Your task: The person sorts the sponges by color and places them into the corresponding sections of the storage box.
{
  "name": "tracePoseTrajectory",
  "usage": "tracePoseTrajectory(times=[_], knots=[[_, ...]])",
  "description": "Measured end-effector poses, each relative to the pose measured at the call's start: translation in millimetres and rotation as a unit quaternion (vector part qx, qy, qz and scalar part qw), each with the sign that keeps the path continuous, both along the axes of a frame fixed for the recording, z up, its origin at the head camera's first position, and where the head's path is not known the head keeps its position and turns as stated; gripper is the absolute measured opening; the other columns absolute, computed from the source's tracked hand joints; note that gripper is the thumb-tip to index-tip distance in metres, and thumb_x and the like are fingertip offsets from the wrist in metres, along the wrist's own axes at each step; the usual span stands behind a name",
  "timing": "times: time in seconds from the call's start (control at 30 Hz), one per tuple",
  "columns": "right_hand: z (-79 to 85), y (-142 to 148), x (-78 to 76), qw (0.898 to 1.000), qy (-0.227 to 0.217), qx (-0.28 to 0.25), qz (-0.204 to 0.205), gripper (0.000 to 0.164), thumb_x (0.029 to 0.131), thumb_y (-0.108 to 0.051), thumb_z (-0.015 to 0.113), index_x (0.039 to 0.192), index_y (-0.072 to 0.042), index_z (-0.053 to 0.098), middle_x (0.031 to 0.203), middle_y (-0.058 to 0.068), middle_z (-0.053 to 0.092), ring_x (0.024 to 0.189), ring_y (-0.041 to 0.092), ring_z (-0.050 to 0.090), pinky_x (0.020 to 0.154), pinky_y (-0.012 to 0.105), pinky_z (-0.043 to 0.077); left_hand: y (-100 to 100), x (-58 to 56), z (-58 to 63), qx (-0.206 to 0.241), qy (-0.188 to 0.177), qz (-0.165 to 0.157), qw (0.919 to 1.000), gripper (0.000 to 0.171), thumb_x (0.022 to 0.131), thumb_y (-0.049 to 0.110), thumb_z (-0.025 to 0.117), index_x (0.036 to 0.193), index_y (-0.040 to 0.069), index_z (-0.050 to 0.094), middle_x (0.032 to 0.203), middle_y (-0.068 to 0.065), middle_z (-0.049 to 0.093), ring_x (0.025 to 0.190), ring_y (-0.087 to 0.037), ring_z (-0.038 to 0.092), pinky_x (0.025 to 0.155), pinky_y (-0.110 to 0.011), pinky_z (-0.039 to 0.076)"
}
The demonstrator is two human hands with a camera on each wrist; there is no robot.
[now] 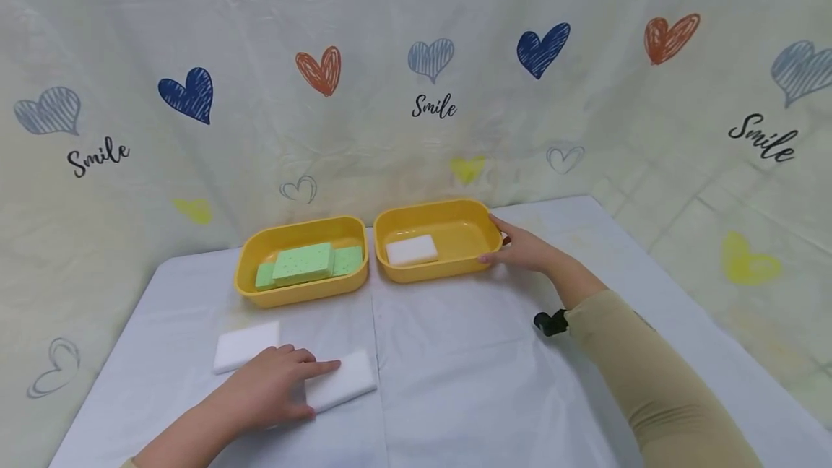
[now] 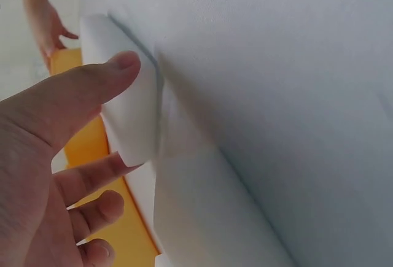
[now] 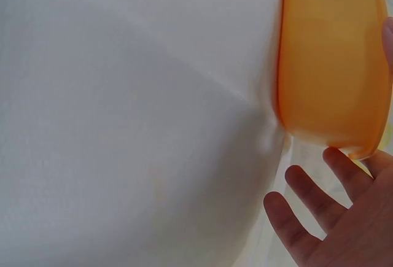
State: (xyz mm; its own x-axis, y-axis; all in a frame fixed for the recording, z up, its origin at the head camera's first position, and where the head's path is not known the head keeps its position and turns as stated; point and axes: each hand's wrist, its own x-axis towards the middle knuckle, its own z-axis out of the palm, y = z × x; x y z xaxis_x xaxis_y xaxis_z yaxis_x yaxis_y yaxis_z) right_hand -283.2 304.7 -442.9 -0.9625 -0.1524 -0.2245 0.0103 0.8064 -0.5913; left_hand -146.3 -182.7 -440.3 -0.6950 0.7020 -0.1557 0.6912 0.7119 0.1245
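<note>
My left hand (image 1: 269, 388) is at the front left, its thumb and index finger at opposite edges of a white sponge (image 1: 347, 380), pinching it. In the left wrist view the thumb lies across this sponge (image 2: 126, 123), while the other fingers are loosely bent. Beside the hand, a second white sponge (image 1: 247, 345) lies flat, partly covered by it. My right hand (image 1: 523, 248) holds the right end of a yellow tray (image 1: 455, 266) between thumb and index finger. Its remaining fingers (image 3: 310, 193) are spread off the tray. One white sponge (image 1: 412, 250) lies inside that tray, on the left.
Left of the held tray stands another yellow tray (image 1: 302, 298) with several green sponges (image 1: 303, 263), one on top of the others. A white cloth (image 1: 468, 367) covers the table. Behind the trays hangs a curtain (image 1: 377, 143) printed with hearts.
</note>
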Motion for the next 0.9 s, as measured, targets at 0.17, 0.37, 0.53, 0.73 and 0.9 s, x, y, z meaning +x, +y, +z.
tracePoseTrajectory(times=[0.17,0.37,0.53,0.73,0.9], knots=[[2.7,-3.1,1.5,1.0,0.0,-0.008,0.001,0.118,0.076,-0.066,0.074,0.161,-0.018,0.008,0.152,0.021,0.037,0.128,0.039,0.043,0.108,0.058,0.037,-2.9,0.0,0.9,0.023,0.023,0.003,0.9995,0.064,0.078,0.04,0.081,0.138,0.035,0.059,0.109,0.01,0.063,0.1,-0.015,0.058,0.084,-0.042,0.048],[4.4,-4.4,2.1,1.0,-0.009,-0.005,-0.005,0.117,0.077,-0.065,0.074,0.161,-0.018,0.007,0.152,0.022,0.036,0.128,0.04,0.042,0.107,0.059,0.037,-2.5,-4.2,6.0,0.047,0.057,0.016,0.9971,0.064,0.078,0.038,0.081,0.138,0.034,0.059,0.111,0.009,0.064,0.1,-0.017,0.06,0.087,-0.042,0.048],[3.6,-2.9,1.3,1.0,-0.015,-0.006,-0.01,0.118,0.077,-0.064,0.075,0.161,-0.02,0.006,0.151,0.021,0.037,0.128,0.039,0.043,0.108,0.058,0.037,2.7,-17.0,8.4,0.05,0.059,0.046,0.9959,0.06,0.081,0.041,0.078,0.138,0.034,0.06,0.113,0.008,0.065,0.105,-0.019,0.06,0.095,-0.044,0.047],[3.2,-3.8,0.9,1.0,-0.016,-0.011,-0.011,0.117,0.077,-0.063,0.075,0.161,-0.02,0.006,0.15,0.019,0.038,0.127,0.039,0.043,0.108,0.058,0.037,17.5,-40.5,13.6,0.082,0.047,0.092,0.9913,0.061,0.082,0.043,0.078,0.139,0.038,0.057,0.123,0.006,0.063,0.115,-0.021,0.058,0.1,-0.046,0.047],[3.1,-3.5,1.8,1.0,-0.021,-0.014,-0.017,0.117,0.076,-0.064,0.075,0.161,-0.022,0.006,0.151,0.019,0.037,0.128,0.039,0.042,0.108,0.059,0.036,44.3,-60.3,22.8,0.099,0.021,0.12,0.9875,0.059,0.086,0.045,0.074,0.141,0.043,0.053,0.136,0.002,0.058,0.125,-0.025,0.052,0.104,-0.05,0.044]])
